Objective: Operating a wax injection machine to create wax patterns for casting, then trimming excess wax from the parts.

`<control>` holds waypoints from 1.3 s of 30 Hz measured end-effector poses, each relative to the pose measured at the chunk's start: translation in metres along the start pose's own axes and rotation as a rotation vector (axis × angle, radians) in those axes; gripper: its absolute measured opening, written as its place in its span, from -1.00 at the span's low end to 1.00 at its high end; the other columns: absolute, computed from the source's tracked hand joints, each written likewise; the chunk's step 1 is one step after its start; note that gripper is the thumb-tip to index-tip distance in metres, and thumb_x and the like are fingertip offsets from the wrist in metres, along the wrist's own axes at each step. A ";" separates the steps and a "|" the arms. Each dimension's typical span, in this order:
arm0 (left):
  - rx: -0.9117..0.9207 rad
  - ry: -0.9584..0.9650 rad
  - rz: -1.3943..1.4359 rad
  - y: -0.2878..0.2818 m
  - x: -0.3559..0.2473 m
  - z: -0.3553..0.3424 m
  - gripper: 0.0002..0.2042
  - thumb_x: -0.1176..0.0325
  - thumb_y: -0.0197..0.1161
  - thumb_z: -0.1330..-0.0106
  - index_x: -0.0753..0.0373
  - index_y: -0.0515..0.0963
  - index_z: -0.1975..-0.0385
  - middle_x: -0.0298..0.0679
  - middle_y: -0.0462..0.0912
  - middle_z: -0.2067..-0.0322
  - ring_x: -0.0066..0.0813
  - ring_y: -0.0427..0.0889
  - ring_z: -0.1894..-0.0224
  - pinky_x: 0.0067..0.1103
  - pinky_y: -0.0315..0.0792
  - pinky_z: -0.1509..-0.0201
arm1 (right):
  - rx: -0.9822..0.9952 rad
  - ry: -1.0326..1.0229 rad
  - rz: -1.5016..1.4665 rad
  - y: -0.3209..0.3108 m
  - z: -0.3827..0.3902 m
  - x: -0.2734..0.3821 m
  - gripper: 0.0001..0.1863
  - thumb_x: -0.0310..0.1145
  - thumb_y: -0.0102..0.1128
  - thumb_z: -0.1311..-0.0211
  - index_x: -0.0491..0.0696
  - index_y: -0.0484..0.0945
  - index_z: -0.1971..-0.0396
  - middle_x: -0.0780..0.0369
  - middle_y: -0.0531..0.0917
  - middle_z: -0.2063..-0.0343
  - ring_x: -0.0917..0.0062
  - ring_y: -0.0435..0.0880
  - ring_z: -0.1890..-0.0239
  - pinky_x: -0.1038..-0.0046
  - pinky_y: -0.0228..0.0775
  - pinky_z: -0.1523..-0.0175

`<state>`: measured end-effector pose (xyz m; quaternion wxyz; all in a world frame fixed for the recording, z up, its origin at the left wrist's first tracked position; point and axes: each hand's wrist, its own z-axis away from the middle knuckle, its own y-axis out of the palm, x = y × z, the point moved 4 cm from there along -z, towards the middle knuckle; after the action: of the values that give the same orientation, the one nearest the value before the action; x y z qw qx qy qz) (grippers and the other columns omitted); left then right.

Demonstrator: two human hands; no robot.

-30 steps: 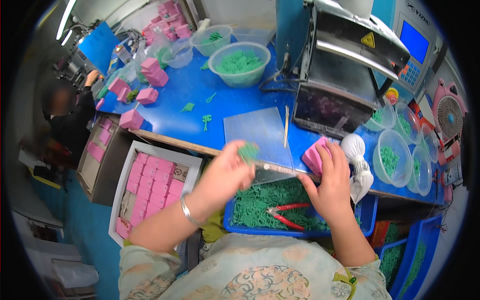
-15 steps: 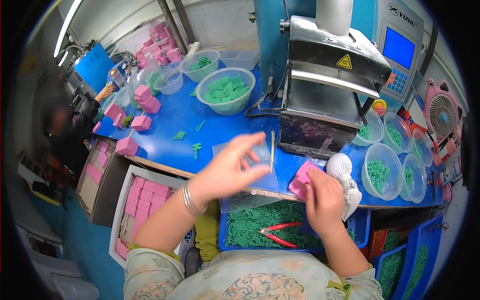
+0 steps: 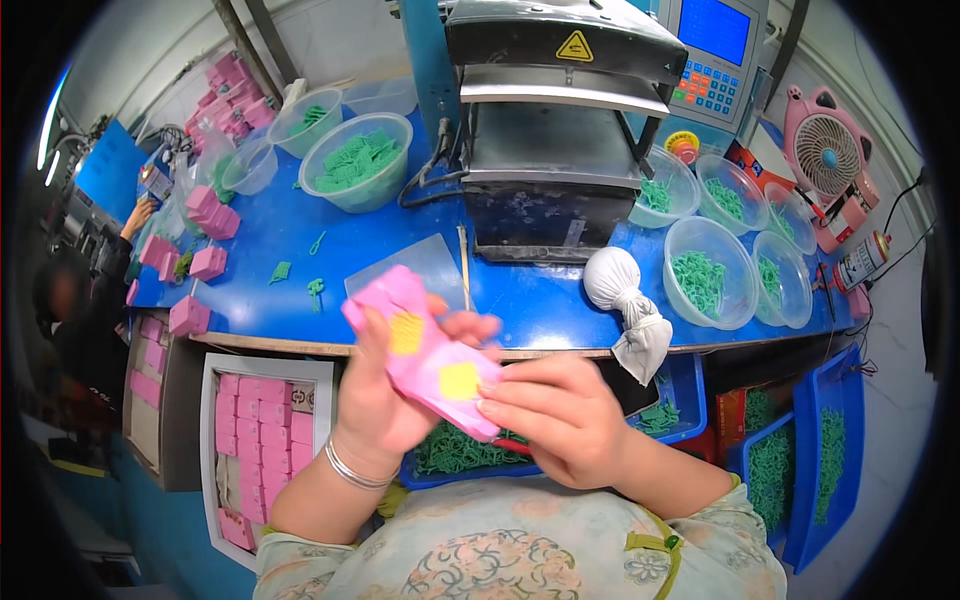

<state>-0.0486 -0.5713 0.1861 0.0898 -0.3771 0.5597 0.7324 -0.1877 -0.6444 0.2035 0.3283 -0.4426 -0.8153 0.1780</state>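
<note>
A pink mould (image 3: 425,362) lies opened out between my hands, with a yellow square patch on each half. My left hand (image 3: 380,400) is closed around its left side, palm up, a bracelet at the wrist. The fingers of my right hand (image 3: 560,410) pinch the lower right end. Below them, a blue tray (image 3: 690,400) holds a heap of green rubbery pieces. Red-handled nippers (image 3: 512,437) in that tray are mostly hidden by my hands. Just beyond the mould, a clear flat sheet (image 3: 425,262) rests on the blue table beside a thin stick (image 3: 463,265).
A heated-looking press (image 3: 555,150) stands at the back. A white cloth bundle (image 3: 622,300) sits before it. Tubs of green pieces (image 3: 710,270) are on the right, another bowl (image 3: 358,185) back left. Pink blocks fill a white box (image 3: 325,385). A co-worker's hand (image 3: 140,215) shows far left.
The pink mould has come from the table edge on the right to in front of my body and now lies open. My left hand has taken hold of it. The view has shifted right.
</note>
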 end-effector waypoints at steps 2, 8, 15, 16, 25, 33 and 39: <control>-0.009 -0.010 0.152 -0.021 -0.002 -0.003 -0.34 -0.31 0.02 -0.05 0.25 0.40 0.16 -0.15 0.46 0.36 -0.28 0.45 0.31 -0.35 0.32 0.10 | 0.070 0.022 -0.027 0.010 0.012 -0.001 -0.54 -0.55 0.15 0.23 -0.18 0.47 0.15 0.13 0.54 0.24 0.24 0.51 0.18 0.31 0.32 0.10; 0.077 -0.124 0.351 -0.013 -0.002 0.015 -0.28 -0.46 -0.17 0.00 0.19 0.37 0.30 -0.35 0.22 0.65 -0.51 0.25 0.59 -0.50 0.21 0.44 | -0.011 0.523 0.887 -0.025 0.037 -0.038 -0.47 -0.58 0.12 0.11 -0.02 0.40 0.00 0.04 0.39 0.06 0.22 0.40 0.05 0.25 0.19 -0.03; 0.056 -0.260 0.175 -0.016 0.017 0.014 -0.36 -0.45 -0.31 -0.06 0.06 0.31 0.30 -0.34 0.28 0.70 -0.47 0.33 0.65 -0.49 0.29 0.48 | -0.327 0.464 0.360 -0.036 0.040 -0.039 -0.51 -0.70 0.04 0.05 -0.13 0.37 0.01 0.04 0.41 0.06 0.25 0.44 0.06 0.32 0.22 -0.05; 0.027 -0.269 0.159 -0.018 0.017 0.015 -0.37 -0.44 -0.32 -0.07 0.05 0.31 0.31 -0.34 0.27 0.72 -0.46 0.34 0.67 -0.47 0.30 0.49 | -0.398 0.306 0.360 -0.034 0.031 -0.023 -0.56 -0.73 0.04 0.05 -0.21 0.37 0.07 0.03 0.44 0.11 0.22 0.45 0.09 0.29 0.27 -0.02; 0.148 -0.237 0.063 -0.020 0.024 0.013 -0.25 -0.38 -0.39 -0.15 0.24 0.41 0.18 -0.17 0.56 0.44 -0.34 0.55 0.52 -0.44 0.47 0.49 | -0.290 -0.074 0.381 -0.030 0.000 -0.002 -0.61 -0.63 0.17 0.34 -0.13 0.54 0.31 0.14 0.52 0.21 0.36 0.48 0.29 0.41 0.30 0.22; 0.078 -0.228 -0.078 -0.010 0.022 0.018 -0.29 -0.38 -0.38 -0.14 0.21 0.40 0.25 -0.13 0.49 0.57 -0.29 0.54 0.56 -0.40 0.50 0.42 | -0.257 -0.052 0.360 -0.034 -0.009 -0.013 -0.60 -0.71 0.10 0.15 -0.21 0.47 0.17 0.04 0.49 0.18 0.31 0.49 0.21 0.32 0.32 0.13; 0.060 0.303 -0.619 -0.019 -0.005 0.020 -0.20 -0.45 -0.23 -0.03 0.35 0.25 0.24 -0.13 0.48 0.55 -0.33 0.56 0.43 -0.50 0.46 0.28 | -0.066 0.009 0.075 -0.029 -0.002 0.017 -0.59 -0.69 0.10 0.15 -0.21 0.45 0.17 0.05 0.49 0.21 0.26 0.50 0.21 0.36 0.33 0.11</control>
<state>-0.0434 -0.5448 0.1767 0.2347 -0.6308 0.4468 0.5894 -0.2104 -0.6463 0.2285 0.3104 -0.4844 -0.8019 0.1611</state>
